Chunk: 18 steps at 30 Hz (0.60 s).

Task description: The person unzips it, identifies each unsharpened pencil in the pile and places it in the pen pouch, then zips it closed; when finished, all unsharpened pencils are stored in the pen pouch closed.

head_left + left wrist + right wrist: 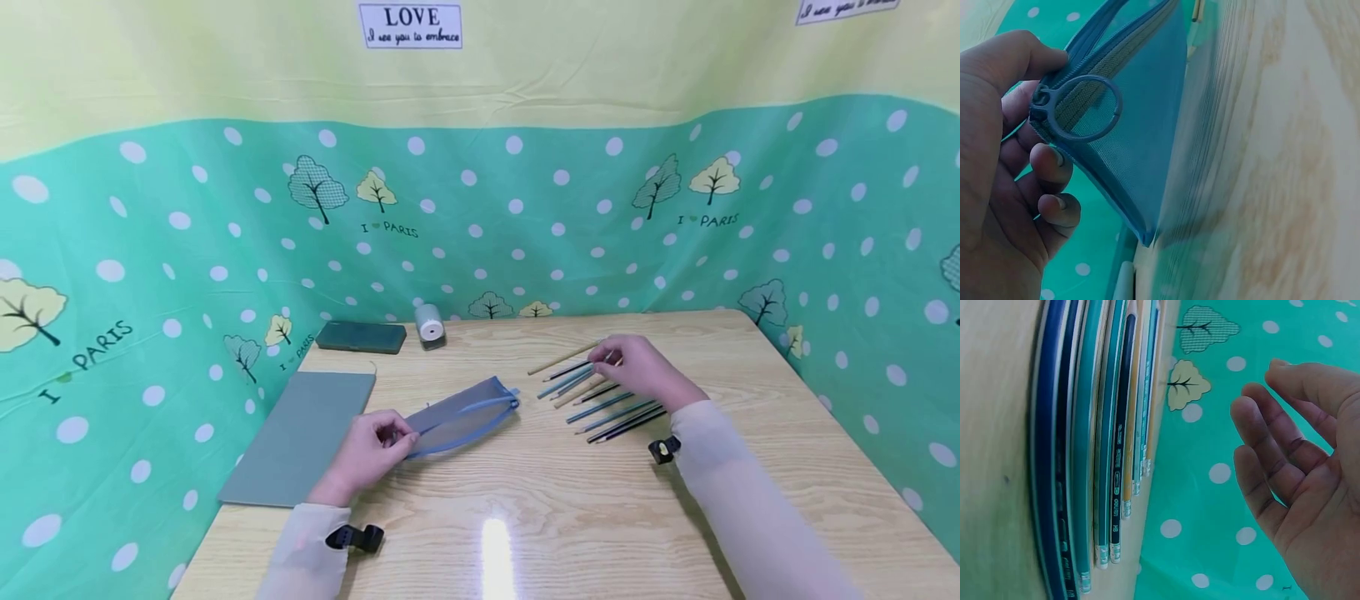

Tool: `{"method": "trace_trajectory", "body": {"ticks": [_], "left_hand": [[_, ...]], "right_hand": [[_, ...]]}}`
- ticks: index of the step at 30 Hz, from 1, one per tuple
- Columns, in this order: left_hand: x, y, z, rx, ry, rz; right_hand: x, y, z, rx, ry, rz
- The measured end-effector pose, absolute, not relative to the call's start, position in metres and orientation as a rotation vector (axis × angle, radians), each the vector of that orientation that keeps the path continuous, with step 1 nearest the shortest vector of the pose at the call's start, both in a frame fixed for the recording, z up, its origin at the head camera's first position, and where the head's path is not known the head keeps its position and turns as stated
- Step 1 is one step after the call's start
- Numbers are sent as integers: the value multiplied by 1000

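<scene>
My left hand (367, 450) pinches one end of a blue mesh zip pouch (459, 415) between thumb and fingers, its mouth gaping along the zip. In the left wrist view a round pull ring (1117, 114) hangs beside the pinched corner. Several pencils (600, 406), in blue, black, teal and wood colours, lie roughly side by side on the table to the right of the pouch. Over their far end hovers my right hand (636, 367). The right wrist view shows its fingers (1275, 472) loosely bent, with nothing between them, apart from the pencils (1088, 450).
A flat grey-green board (303, 433) lies at the left of the wooden table (555, 508). Along the back stand a dark green case (362, 337) and a small grey-white cylinder (430, 321). A green dotted curtain (517, 208) hangs behind the table and at both sides.
</scene>
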<state>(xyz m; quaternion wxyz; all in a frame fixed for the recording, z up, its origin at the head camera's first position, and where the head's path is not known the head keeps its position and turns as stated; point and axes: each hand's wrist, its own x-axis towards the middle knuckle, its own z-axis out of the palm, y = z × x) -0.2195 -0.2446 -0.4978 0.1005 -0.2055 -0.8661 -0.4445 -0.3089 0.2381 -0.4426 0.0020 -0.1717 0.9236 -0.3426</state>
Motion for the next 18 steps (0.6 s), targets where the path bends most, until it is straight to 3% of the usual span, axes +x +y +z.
{"method": "trace_trajectory", "body": {"ticks": [18], "left_hand": [[-199,-236,-461,-567,-2465,-1443]], "right_hand": [[-368,233,-448,-557,2860,-855]]}}
